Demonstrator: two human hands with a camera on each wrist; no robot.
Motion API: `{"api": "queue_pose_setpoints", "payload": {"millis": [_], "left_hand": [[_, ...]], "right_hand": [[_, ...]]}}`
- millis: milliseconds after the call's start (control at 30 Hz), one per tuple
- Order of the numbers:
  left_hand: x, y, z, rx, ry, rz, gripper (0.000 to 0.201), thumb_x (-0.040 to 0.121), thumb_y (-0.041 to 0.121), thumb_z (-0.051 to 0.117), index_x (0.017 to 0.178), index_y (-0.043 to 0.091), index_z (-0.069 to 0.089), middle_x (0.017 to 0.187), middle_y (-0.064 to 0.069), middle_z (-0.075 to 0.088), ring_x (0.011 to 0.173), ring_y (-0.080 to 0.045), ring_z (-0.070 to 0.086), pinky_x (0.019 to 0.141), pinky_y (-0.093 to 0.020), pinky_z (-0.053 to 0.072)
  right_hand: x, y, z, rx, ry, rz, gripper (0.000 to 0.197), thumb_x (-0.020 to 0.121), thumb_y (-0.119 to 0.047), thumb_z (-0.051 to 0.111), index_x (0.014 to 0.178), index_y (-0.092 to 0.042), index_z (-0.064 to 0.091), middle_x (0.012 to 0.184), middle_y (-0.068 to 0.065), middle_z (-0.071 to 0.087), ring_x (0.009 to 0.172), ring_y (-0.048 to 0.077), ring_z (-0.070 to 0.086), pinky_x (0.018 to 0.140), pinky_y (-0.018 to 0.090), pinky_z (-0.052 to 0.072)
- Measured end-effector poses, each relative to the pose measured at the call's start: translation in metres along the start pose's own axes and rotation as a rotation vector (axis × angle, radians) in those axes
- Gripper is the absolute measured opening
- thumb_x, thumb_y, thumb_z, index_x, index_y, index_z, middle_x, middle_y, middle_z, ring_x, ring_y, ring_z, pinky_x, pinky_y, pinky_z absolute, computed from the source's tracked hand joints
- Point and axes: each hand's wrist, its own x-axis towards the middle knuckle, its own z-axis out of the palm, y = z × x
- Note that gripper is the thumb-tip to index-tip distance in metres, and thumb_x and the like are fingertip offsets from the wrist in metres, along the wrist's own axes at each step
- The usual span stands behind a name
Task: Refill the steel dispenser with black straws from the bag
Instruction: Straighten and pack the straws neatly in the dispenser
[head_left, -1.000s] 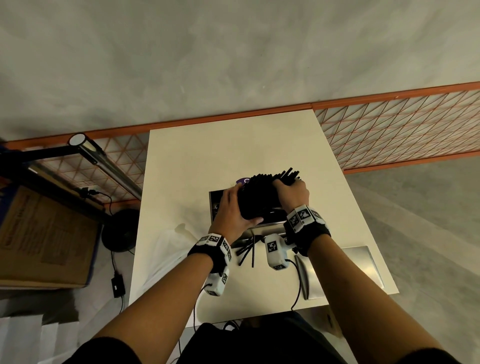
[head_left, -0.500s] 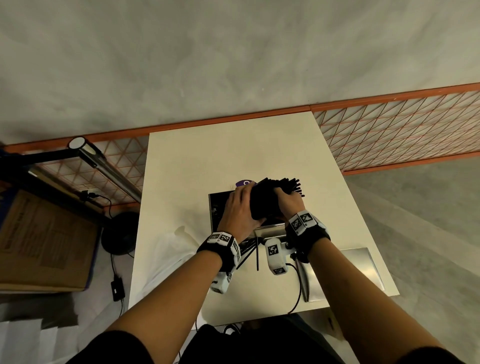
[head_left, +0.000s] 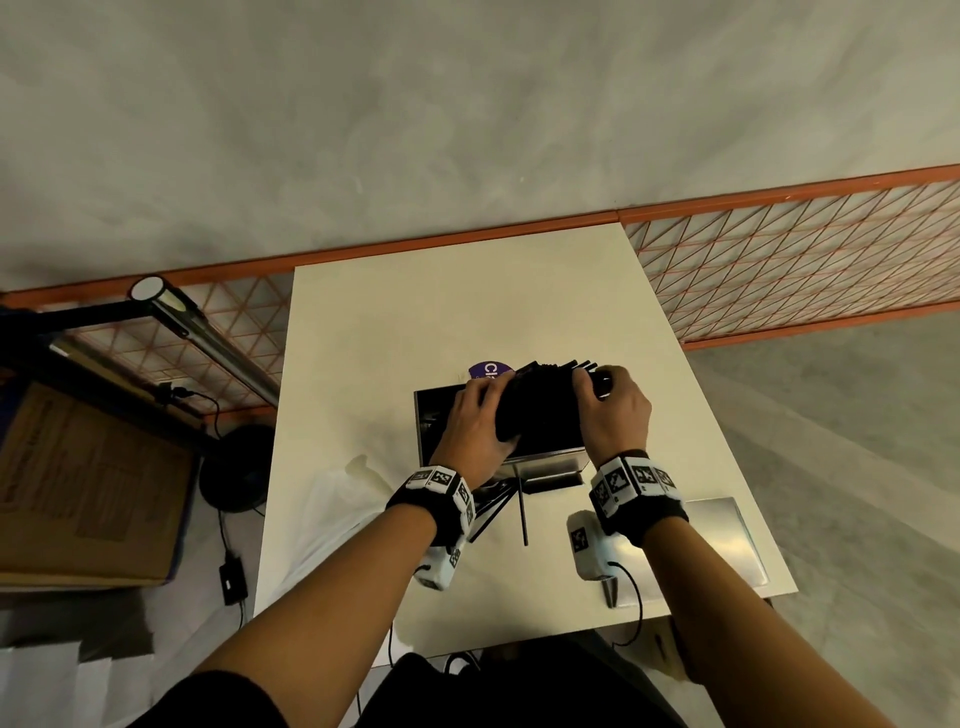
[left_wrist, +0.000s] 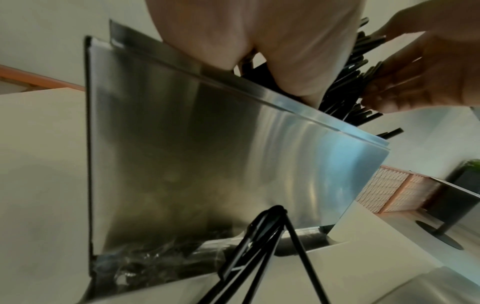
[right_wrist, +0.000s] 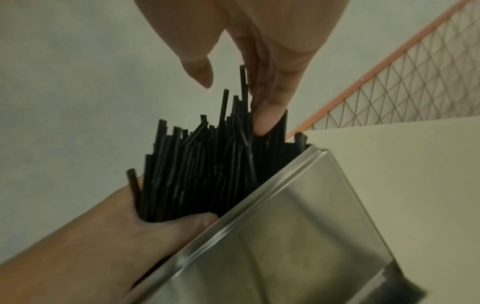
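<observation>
The steel dispenser (head_left: 545, 461) stands open-topped in the middle of the white table (head_left: 457, 312). A thick bundle of black straws (head_left: 540, 410) lies across its opening, partly inside. My left hand (head_left: 488, 415) grips the bundle's left end, thumb curled under it (right_wrist: 182, 222). My right hand (head_left: 597, 387) curls its fingers over the straws' right ends; fingertips (right_wrist: 265, 123) touch the tips and the thumb stands off. The ends are uneven (right_wrist: 207, 144). From the left wrist the dispenser's front wall (left_wrist: 207, 164) fills the view.
A few loose black straws (head_left: 522, 509) lie on the table in front of the dispenser. A clear plastic bag (head_left: 332, 514) lies at the left edge. A flat steel lid (head_left: 727, 535) rests at the near right. A purple round label (head_left: 488, 370) shows behind the dispenser.
My right hand has slid from the bundle's middle to its right ends. The bundle has turned more level over the dispenser. My left hand keeps its grip.
</observation>
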Motion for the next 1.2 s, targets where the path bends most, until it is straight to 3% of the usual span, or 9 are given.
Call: {"api": "queue_pose_setpoints", "payload": {"millis": [133,233,400,567,700,800,867,1000,1200], "left_hand": [[0.002,-0.002,0.0,-0.001,-0.034,0.021,0.088,0.083,0.022,0.082,0.155,0.031,0.032,0.14,-0.004,0.038,0.135,-0.026,0.039,0.112,-0.047,0.044],[0.004,0.003,0.002,0.027,-0.078,0.026,0.087,0.085,0.031,0.08,0.156,0.032,0.029,0.143,-0.005,0.033,0.137,-0.028,0.037,0.111,-0.05,0.044],[0.007,0.009,0.002,-0.014,-0.123,-0.021,0.096,0.082,0.048,0.08,0.157,0.028,0.025,0.149,-0.004,0.029,0.137,-0.029,0.037,0.111,-0.053,0.043],[-0.001,-0.005,-0.012,-0.021,-0.204,-0.011,0.114,0.071,0.061,0.083,0.158,0.03,0.017,0.154,0.002,0.021,0.143,-0.026,0.03,0.115,-0.049,0.04],[-0.019,-0.028,-0.023,0.139,-0.244,0.088,0.118,0.073,0.057,0.083,0.161,0.025,0.012,0.157,0.001,0.018,0.147,-0.025,0.025,0.119,-0.044,0.035],[-0.026,-0.036,-0.024,0.198,-0.212,0.086,0.11,0.079,0.053,0.08,0.161,0.02,0.016,0.157,0.0,0.021,0.146,-0.022,0.028,0.115,-0.04,0.041],[-0.025,-0.037,-0.023,0.235,-0.177,0.102,0.104,0.081,0.055,0.076,0.16,0.017,0.02,0.157,-0.001,0.026,0.144,-0.023,0.032,0.114,-0.039,0.04],[-0.025,-0.032,-0.015,0.364,-0.165,0.151,0.098,0.085,0.066,0.065,0.158,0.015,0.024,0.155,-0.004,0.032,0.142,-0.027,0.036,0.119,-0.046,0.031],[-0.026,-0.029,-0.012,0.432,-0.164,0.12,0.099,0.084,0.07,0.061,0.158,0.015,0.023,0.157,-0.004,0.031,0.144,-0.025,0.036,0.118,-0.048,0.03]], "right_hand": [[0.013,0.007,-0.005,-0.001,0.102,-0.016,0.04,0.094,-0.042,0.052,0.118,-0.012,0.06,0.117,0.008,0.056,0.107,0.026,0.053,0.086,0.033,0.04],[0.019,0.006,0.003,-0.053,-0.127,0.011,0.048,0.098,-0.041,0.045,0.134,-0.01,0.052,0.14,0.012,0.046,0.13,0.031,0.042,0.107,0.041,0.035],[0.009,0.002,0.019,0.001,-0.297,0.023,0.062,0.101,-0.043,0.04,0.154,-0.017,0.021,0.148,0.016,0.039,0.131,0.033,0.043,0.104,0.037,0.035],[0.011,0.026,0.003,0.083,-0.192,0.009,0.049,0.101,-0.04,0.042,0.145,-0.019,0.039,0.138,0.012,0.05,0.121,0.027,0.051,0.101,0.038,0.042],[-0.003,0.062,-0.016,-0.023,0.0,0.116,0.023,0.095,-0.027,0.049,0.103,-0.011,0.063,0.1,0.012,0.065,0.093,0.03,0.059,0.078,0.031,0.042],[-0.022,0.091,-0.017,-0.153,-0.195,0.4,0.026,0.081,-0.028,0.05,0.077,-0.01,0.067,0.072,0.011,0.07,0.068,0.032,0.066,0.067,0.043,0.058],[-0.044,0.098,-0.003,-0.191,-0.467,0.472,0.025,0.085,-0.022,0.055,0.075,-0.007,0.072,0.068,0.009,0.071,0.054,0.025,0.064,0.06,0.037,0.06],[-0.082,0.091,0.044,-0.186,-0.696,0.41,0.027,0.092,-0.031,0.058,0.091,-0.007,0.069,0.086,0.01,0.071,0.065,0.027,0.069,0.059,0.037,0.061],[-0.096,0.074,0.105,-0.12,-0.576,0.478,0.041,0.091,-0.046,0.059,0.104,-0.009,0.068,0.101,0.015,0.071,0.091,0.038,0.068,0.079,0.046,0.058]]}}
